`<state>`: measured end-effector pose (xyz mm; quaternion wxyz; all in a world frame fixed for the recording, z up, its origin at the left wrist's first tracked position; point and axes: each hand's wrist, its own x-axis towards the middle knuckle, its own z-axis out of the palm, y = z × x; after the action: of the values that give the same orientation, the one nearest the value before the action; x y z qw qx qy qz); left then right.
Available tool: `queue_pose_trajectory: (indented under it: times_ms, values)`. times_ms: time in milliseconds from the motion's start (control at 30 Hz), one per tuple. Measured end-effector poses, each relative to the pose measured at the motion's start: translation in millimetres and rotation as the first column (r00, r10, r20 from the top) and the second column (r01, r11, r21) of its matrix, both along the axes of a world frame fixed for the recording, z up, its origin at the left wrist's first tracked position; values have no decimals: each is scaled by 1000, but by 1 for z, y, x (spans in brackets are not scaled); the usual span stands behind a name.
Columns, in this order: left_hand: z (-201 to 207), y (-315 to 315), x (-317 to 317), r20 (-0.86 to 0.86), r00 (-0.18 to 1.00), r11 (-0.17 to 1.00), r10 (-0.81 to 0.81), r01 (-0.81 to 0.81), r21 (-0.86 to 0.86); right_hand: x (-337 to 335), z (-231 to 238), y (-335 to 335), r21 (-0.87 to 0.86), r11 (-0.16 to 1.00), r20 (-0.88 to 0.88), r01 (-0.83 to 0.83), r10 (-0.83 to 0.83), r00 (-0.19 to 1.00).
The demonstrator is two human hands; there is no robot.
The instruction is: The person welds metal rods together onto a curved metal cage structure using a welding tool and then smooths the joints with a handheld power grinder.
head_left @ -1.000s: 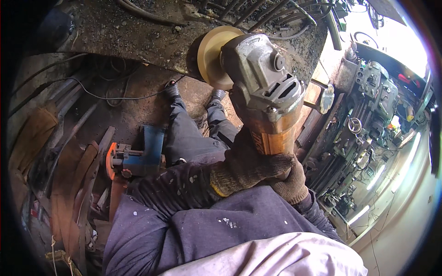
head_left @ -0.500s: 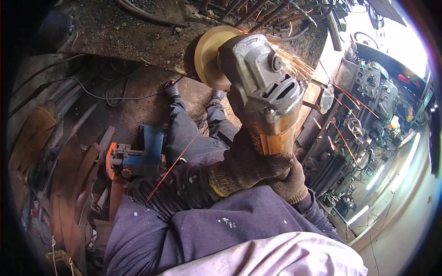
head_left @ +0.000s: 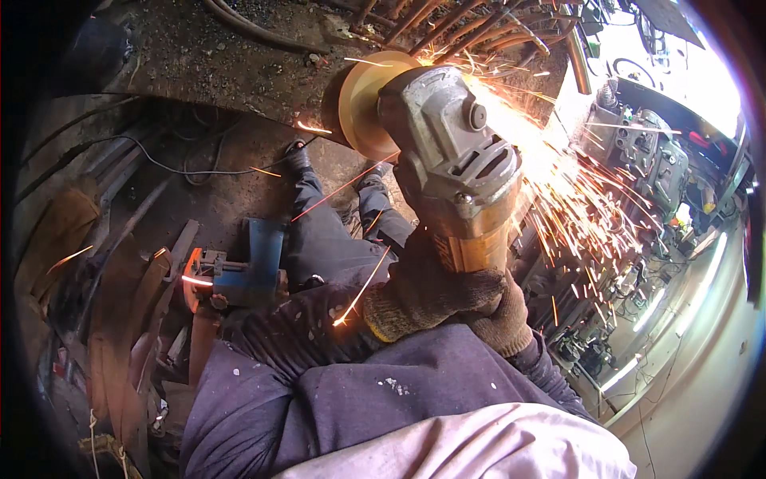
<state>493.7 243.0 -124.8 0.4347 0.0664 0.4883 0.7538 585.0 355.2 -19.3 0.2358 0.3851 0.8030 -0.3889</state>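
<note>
1. Stretching across the top, a grimy workbench (head_left: pixel 231 72) bears several rods (head_left: pixel 472 33).
2. Centrally, an angle grinder (head_left: pixel 455 152) overlaps the workbench's near edge in view, a pale yellow disc (head_left: pixel 363 104) at its upper left.
3. The gloved left hand (head_left: pixel 431 291) wraps the grinder's body.
4. The gloved right hand (head_left: pixel 507 323) grips its rear, partly hidden.
5. Thin sparks (head_left: pixel 558 184) spray mostly rightward.
</note>
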Motion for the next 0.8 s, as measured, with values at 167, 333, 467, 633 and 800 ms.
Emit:
queue_pose_trajectory:
  times_ms: [167,333,467,633,800]
  values:
    - [12,0,-28,180,968,979,-178,155,133,18,-5,3,-42,994,-109,102,-106,988]
    - [13,3,-25,284,948,984,-142,105,143,0,1,7,-24,1000,67,-10,11,998]
    - [14,5,-25,342,938,978,-62,-11,209,-5,3,5,-82,993,40,84,-81,996]
    - [18,5,-28,481,873,959,-76,-68,274,-4,-1,7,-95,994,55,53,-48,997]
    - [20,3,-26,323,946,988,7,-56,144,7,-4,10,-39,999,62,10,-8,998]
